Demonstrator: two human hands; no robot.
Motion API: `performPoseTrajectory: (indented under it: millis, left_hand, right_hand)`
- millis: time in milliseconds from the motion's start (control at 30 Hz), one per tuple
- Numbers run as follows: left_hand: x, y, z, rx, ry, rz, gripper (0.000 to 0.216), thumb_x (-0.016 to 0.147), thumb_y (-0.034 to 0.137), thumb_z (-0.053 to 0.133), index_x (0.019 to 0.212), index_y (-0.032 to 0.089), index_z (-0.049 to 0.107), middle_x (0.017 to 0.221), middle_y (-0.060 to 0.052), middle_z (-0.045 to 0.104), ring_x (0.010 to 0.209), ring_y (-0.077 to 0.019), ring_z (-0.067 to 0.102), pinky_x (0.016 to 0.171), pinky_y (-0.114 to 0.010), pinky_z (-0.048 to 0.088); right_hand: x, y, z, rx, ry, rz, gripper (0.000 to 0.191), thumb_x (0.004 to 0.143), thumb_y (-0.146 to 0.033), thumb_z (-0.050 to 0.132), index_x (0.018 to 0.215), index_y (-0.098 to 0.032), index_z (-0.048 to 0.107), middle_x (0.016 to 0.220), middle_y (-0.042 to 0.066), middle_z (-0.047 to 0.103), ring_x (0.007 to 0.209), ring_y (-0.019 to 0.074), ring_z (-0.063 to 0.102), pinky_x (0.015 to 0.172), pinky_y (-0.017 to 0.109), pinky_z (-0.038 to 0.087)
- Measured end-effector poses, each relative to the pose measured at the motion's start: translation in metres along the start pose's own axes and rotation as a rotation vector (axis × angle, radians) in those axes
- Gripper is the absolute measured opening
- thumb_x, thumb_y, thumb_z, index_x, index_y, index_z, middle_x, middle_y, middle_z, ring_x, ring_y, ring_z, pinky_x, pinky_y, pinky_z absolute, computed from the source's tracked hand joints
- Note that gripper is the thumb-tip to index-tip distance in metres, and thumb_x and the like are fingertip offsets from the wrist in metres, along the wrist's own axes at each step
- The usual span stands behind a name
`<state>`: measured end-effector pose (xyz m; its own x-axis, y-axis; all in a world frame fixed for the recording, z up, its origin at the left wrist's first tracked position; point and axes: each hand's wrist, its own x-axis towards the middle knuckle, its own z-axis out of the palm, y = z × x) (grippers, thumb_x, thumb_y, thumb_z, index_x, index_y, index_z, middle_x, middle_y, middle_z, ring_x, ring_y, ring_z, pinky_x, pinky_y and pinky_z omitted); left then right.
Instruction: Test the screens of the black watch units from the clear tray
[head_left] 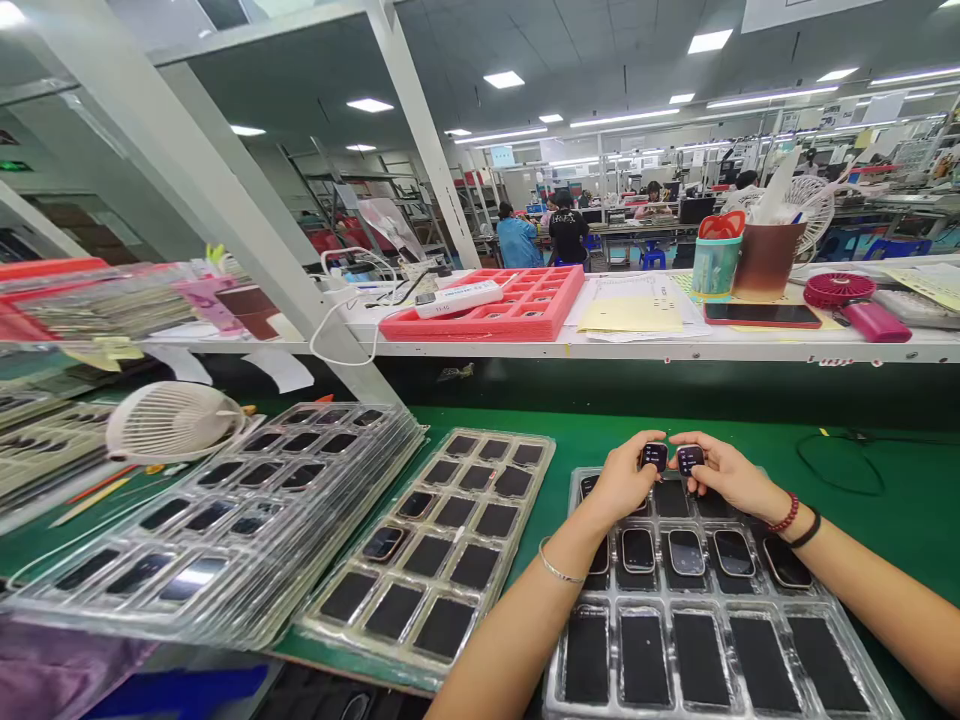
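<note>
Cool, even white light over the left grip point(621, 480) and right grip point(726, 475); a wide, stretched view

Ceiling panels point(504, 79) and tube lights point(634, 117) bleach to plain white high beyond the grips; dimness gathers beneath the shelf point(630, 351) just behind them; well left of the left grip, glare whitens a screen point(193, 579) in the stacked trays point(341, 535), whose clear plastic edges glint; just below the grips, pale sheen greys a watch face point(686, 552); the two held watches point(654, 457) show lit displays, lettering too small to read; the area around the grips is fairly crisp, the far room softer; the white post point(424, 130) left of the grips leans; the tray point(667, 598) beneath them widens toward the lower edge.
</note>
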<state>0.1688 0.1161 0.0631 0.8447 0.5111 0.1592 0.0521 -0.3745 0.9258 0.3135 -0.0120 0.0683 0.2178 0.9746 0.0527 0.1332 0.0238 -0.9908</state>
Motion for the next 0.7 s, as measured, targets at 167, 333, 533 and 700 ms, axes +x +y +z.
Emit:
performPoseTrajectory:
  millis: [167,333,533,700]
  left_hand:
    - [-0.0021,0.0018,-0.0003,0.048,0.041,0.06,0.045,0.072,0.01,0.054,0.115,0.02,0.057,0.107,-0.005,0.064,0.084,-0.0159,0.06,0.076,-0.027,0.049]
    - [-0.0027,0.0039,-0.0005,-0.029,-0.034,0.042,0.023,0.083,0.022,0.047,0.1,0.018,0.061,0.086,-0.002,0.065,0.064,-0.0118,0.059,0.066,-0.025,0.049]
    - [-0.0024,0.0049,-0.0005,-0.003,-0.029,0.013,0.022,0.081,0.02,0.047,0.096,0.019,0.063,0.08,-0.001,0.065,0.06,-0.0105,0.058,0.061,-0.022,0.048]
    - [-0.003,0.005,-0.001,0.013,-0.029,0.024,0.022,0.081,0.021,0.047,0.096,0.019,0.063,0.079,-0.001,0.065,0.061,-0.0112,0.058,0.061,-0.022,0.048]
  right_hand:
    - [-0.0016,-0.0026,0.0003,-0.043,-0.038,-0.019,0.042,0.078,-0.021,0.055,0.119,-0.019,0.046,0.107,0.007,0.06,0.068,0.0112,0.058,0.06,0.026,0.049]
    - [-0.0001,0.0027,-0.0032,-0.055,-0.051,-0.009,0.031,0.087,-0.034,0.049,0.112,-0.016,0.052,0.093,0.007,0.064,0.057,0.0095,0.057,0.056,0.026,0.049]
    - [0.0012,0.0065,-0.004,-0.069,-0.039,-0.004,0.034,0.086,-0.039,0.05,0.111,-0.016,0.054,0.092,0.007,0.065,0.055,0.01,0.057,0.055,0.027,0.05]
    - [0.0003,0.0037,-0.0033,-0.079,-0.04,0.004,0.034,0.086,-0.04,0.051,0.111,-0.016,0.054,0.091,0.007,0.065,0.055,0.0099,0.057,0.055,0.027,0.05]
